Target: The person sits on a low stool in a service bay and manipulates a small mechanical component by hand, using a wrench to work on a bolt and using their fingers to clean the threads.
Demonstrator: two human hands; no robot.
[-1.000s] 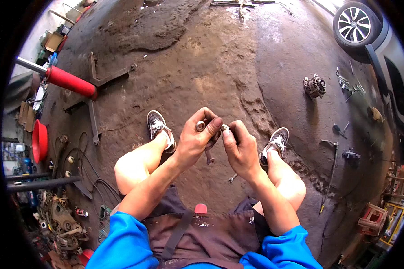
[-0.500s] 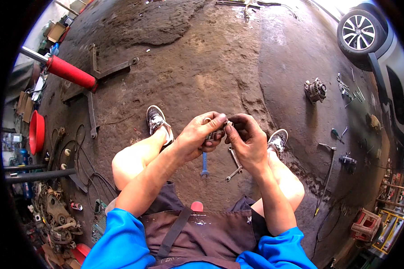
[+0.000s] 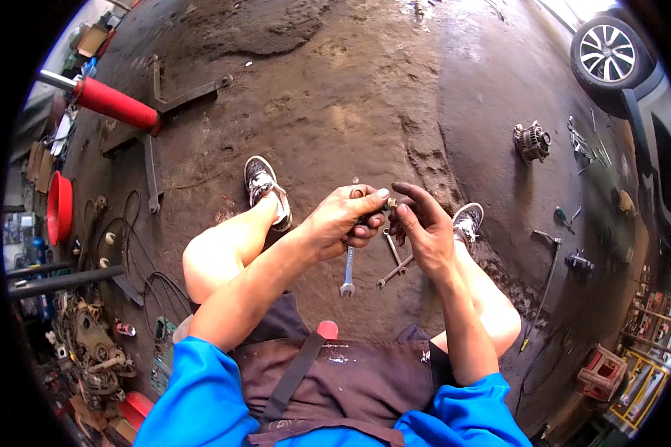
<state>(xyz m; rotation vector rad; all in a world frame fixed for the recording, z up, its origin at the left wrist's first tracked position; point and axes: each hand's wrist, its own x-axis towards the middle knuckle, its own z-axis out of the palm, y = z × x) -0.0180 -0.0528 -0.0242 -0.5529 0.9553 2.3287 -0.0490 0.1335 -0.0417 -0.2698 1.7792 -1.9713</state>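
Observation:
My left hand [image 3: 348,223] is closed, and a small brass-coloured threaded piece [image 3: 391,203] sticks out at its thumb tip; its exact kind is too small to tell. A combination wrench [image 3: 349,270] appears to run through the same fist, ring end above the fingers and open jaw below. Beside the small piece is my right hand [image 3: 427,232], thumb and forefinger apart on either side of its end. Whether they touch it is unclear. Below the hands, two crossed wrenches [image 3: 395,270] lie on the floor between my legs.
An alternator [image 3: 532,142], a long-handled ratchet [image 3: 542,294] and scattered tools lie on the stained floor to the right. A car wheel [image 3: 608,54] stands far right. On the left are a red cylinder on a metal stand [image 3: 117,105], a red bowl [image 3: 60,208] and cables [image 3: 138,253].
My right thumb and forefinger have parted from around the small piece, which now shows brass-coloured. Both hands have shifted slightly right, and the wrench under my left hand has turned a little.

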